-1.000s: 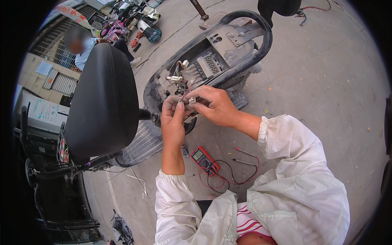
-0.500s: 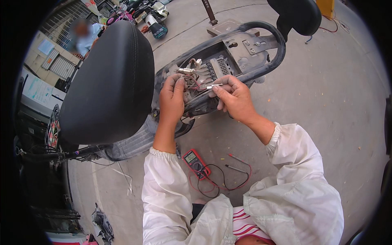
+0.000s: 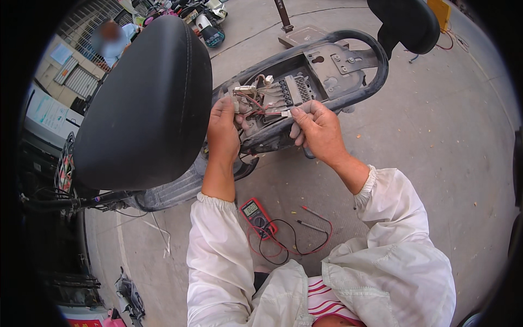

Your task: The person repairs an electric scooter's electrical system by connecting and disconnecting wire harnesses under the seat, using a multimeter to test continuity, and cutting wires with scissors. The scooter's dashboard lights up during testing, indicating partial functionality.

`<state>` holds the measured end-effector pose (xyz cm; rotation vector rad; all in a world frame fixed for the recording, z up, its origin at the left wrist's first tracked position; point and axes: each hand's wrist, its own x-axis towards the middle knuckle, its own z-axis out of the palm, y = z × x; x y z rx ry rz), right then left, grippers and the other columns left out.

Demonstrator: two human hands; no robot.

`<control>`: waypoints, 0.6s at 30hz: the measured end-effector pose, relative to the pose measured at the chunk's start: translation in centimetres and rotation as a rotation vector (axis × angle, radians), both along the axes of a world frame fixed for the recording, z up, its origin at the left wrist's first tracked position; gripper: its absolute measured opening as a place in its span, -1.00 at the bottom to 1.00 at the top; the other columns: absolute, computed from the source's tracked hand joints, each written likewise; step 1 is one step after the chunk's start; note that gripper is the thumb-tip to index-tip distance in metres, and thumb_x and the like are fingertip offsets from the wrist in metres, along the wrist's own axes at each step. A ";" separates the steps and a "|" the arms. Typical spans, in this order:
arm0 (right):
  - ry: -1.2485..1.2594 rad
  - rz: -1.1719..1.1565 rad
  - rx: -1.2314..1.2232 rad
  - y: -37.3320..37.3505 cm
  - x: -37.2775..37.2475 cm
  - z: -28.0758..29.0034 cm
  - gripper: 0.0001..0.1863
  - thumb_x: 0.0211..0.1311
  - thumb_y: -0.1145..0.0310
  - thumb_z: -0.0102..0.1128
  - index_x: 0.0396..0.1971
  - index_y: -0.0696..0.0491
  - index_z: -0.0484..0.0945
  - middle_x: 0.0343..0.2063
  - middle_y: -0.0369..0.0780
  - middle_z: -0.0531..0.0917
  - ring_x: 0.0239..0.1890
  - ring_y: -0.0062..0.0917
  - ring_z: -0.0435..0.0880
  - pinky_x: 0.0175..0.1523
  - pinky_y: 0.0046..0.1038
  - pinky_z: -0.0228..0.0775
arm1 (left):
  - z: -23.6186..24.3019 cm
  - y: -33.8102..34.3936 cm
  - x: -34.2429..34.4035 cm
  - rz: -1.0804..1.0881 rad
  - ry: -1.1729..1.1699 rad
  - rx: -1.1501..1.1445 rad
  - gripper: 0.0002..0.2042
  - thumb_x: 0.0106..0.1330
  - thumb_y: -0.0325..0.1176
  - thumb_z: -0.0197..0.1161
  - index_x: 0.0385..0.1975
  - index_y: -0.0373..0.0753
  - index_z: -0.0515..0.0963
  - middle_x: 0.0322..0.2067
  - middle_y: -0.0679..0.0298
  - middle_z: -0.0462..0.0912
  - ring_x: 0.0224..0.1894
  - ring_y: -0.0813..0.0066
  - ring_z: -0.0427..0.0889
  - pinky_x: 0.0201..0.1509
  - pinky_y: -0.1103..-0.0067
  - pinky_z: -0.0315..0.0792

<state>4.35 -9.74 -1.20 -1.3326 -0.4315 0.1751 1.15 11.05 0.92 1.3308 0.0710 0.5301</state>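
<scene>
My right hand (image 3: 320,129) pinches a small white wire connector (image 3: 286,114) between thumb and forefinger. Thin reddish wires run from it toward my left hand (image 3: 223,122), which is closed on a pale wire connector (image 3: 235,104). Both hands are over the open under-seat bay of an electric scooter (image 3: 348,98). Inside that bay, just beyond my fingers, sit a finned controller box (image 3: 297,90) with a row of terminals and thick wires. Another white connector (image 3: 244,90) and a white plug (image 3: 268,80) lie among the tangled wires.
The raised black seat (image 3: 144,109) stands at the left. A red multimeter (image 3: 258,218) with test probes (image 3: 313,226) lies on the concrete below my hands. A black backrest (image 3: 408,24) is at the far right. Another person (image 3: 113,46) and parked scooters (image 3: 207,24) are far left.
My hands have moved slightly apart, and the reddish wires between them look straighter. The pale connector at my left fingers shows more plainly. The view has shifted a little.
</scene>
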 end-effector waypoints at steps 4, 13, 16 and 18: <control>-0.018 -0.016 -0.025 0.2 -0.2 0.1 -0.68 0.39 0.18 0.13 -0.36 0.18 0.48 -0.69 -0.27 0.58 -0.71 -0.70 0.48 -0.60 -0.59 0.29 | 0.2 0.3 0.0 0.014 0.003 -0.031 -0.76 0.49 -0.27 0.03 -0.27 -0.31 0.53 -0.47 0.29 0.58 -0.57 0.66 0.43 -0.56 0.66 0.45; -0.074 0.026 -0.081 0.9 -1.4 -0.8 -0.64 0.37 0.17 0.16 -0.51 0.16 0.48 -0.78 -0.28 0.51 -0.73 -0.68 0.44 -0.59 -0.52 0.27 | 0.6 0.6 0.1 0.046 0.093 -0.080 -0.75 0.50 -0.24 0.01 -0.27 -0.29 0.52 -0.46 0.32 0.57 -0.57 0.68 0.43 -0.52 0.68 0.49; -0.114 0.029 -0.125 1.1 -2.1 -0.7 -0.63 0.34 0.17 0.20 -0.53 0.16 0.49 -0.79 -0.25 0.49 -0.72 -0.64 0.44 -0.57 -0.46 0.28 | 0.8 0.6 0.1 0.053 0.103 -0.083 -0.74 0.50 -0.23 0.00 -0.27 -0.29 0.52 -0.45 0.33 0.56 -0.56 0.68 0.43 -0.51 0.69 0.48; -0.183 0.055 -0.169 1.3 -2.2 -1.2 -0.63 0.31 0.18 0.23 -0.54 0.16 0.49 -0.79 -0.24 0.49 -0.72 -0.64 0.43 -0.57 -0.46 0.27 | 0.8 0.5 -0.1 0.049 0.104 -0.079 -0.74 0.50 -0.22 0.00 -0.27 -0.28 0.52 -0.45 0.34 0.56 -0.56 0.68 0.43 -0.51 0.69 0.48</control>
